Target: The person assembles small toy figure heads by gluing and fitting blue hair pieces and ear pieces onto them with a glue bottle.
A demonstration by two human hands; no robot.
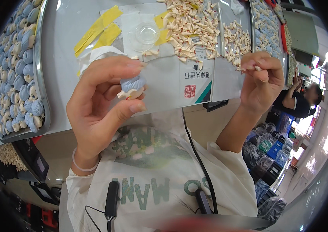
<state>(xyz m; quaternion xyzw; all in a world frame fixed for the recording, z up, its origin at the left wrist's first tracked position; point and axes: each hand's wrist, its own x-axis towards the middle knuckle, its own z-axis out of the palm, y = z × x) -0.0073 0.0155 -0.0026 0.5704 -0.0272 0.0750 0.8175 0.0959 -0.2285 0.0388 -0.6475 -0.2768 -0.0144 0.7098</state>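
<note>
At left, our left hand (94, 102) pinches a blue-topped figurine (133, 84); our right hand (263, 83) pinches a pale bit (257, 68): likely assembly, needing careful alignment next.

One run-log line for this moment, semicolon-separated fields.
left hand: holding blue-and-cream figure; right hand: pinching small pale piece; loose pale pieces: upper middle; similar figures: in tray, far left

We record:
- One pale printed card (163, 86): black Chinese characters (197, 74) in large rows, with smaller print (200, 49) beyond, partly covered and unclear.
- Same card: one square red seal (189, 91) of characters.
- One pale shirt (152, 172): large green capital letters (162, 189) in two rows, inverted to us, partly lost in folds.
</note>
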